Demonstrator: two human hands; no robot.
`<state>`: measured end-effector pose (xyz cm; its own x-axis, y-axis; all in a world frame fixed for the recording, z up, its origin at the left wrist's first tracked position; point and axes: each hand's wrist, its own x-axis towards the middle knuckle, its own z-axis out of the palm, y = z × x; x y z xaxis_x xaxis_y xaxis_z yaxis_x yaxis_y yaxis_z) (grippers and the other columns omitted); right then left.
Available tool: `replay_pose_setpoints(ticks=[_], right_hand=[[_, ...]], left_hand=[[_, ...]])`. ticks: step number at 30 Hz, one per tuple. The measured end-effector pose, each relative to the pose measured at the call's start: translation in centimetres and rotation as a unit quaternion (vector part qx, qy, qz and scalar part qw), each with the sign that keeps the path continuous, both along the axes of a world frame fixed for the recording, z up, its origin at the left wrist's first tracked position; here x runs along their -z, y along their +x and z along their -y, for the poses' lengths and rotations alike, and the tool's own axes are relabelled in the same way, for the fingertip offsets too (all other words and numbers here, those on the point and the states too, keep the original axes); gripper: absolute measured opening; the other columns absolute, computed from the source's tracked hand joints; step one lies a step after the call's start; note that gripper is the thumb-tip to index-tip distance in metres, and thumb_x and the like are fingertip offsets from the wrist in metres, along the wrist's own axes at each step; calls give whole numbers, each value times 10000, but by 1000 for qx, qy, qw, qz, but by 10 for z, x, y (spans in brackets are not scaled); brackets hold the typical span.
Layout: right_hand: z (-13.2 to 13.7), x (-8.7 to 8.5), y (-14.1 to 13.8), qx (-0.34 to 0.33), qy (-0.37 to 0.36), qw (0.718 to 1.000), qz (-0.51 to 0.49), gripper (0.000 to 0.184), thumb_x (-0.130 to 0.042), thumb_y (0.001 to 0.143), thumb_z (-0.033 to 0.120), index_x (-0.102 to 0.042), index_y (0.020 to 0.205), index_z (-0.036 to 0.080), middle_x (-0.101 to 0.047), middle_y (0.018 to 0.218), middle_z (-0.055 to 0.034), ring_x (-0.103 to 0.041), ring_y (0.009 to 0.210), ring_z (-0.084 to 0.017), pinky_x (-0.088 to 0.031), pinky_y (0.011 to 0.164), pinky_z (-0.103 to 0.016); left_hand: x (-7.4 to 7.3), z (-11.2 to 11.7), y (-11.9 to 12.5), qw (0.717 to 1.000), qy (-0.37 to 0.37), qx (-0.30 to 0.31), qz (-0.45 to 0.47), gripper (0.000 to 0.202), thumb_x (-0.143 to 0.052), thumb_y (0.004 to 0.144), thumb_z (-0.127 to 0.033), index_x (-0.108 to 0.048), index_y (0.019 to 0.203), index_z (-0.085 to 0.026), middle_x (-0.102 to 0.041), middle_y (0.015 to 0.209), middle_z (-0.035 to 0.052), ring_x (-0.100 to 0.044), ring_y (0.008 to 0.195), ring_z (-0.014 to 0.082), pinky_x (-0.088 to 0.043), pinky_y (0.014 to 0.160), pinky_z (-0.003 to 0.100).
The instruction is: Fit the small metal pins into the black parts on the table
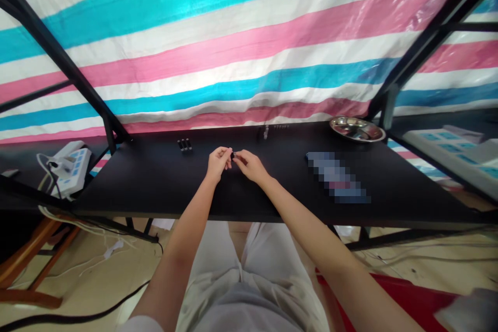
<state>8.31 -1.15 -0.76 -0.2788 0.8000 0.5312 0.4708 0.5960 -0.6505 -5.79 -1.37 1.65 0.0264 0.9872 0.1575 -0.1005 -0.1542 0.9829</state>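
Note:
Both my hands meet over the middle of the black table (163, 187). My left hand (218, 162) and my right hand (249, 165) are each curled in a pinch around a small dark part (232, 155) held between their fingertips. The part is too small to name. A short row of small dark cylinders (184, 144) stands on the table to the left of my hands. More small dark and silvery pieces (272, 128) sit along the far edge behind my right hand.
A shiny metal bowl (357, 128) rests at the far right of the table. A blurred flat item (337, 176) lies right of my hands. A white power strip (72, 165) with cables sits at left. A striped tarp (249, 52) hangs behind, with black frame posts on both sides.

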Motion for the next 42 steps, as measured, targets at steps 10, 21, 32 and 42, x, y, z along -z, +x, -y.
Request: replay_pose_setpoints(ticks=[10,21,32,42], right_hand=[[-6,7,1,6,-9,1000,12,225,-479,804,366,-621,858,200,-570,719,-38,-495,612,-149,-413,608,-283],[-48,10,26,178,-93,978,-50,177,-587,702,349,-622,747,181,-620,667,-41,-557,621,-175,-435,647,-317],[-73,-5,65,293,-166,934,119,136,-574,736,291,-633,756,170,-658,770,-53,-588,724,-171,-421,653,-267],[-87,-2,58,297,-165,934,112,163,-558,746,303,-644,807,179,-676,822,-53,-601,762,-174,-431,656,-261]], left_hand=[[3,-3,0,999,-5,-27,-16,277,-571,749,-422,-538,710,-150,-495,507,-41,-444,354,50,-248,341,177],[11,-6,-2,986,27,-108,-127,225,-501,797,-376,-499,700,-173,-484,513,-43,-426,381,61,-334,408,186],[16,0,-1,924,116,-60,-360,192,-456,816,-312,-574,749,-176,-518,578,-35,-447,526,76,-345,562,194],[16,0,-1,921,112,-58,-369,178,-452,812,-288,-589,778,-180,-525,583,-34,-451,527,79,-343,561,194]])
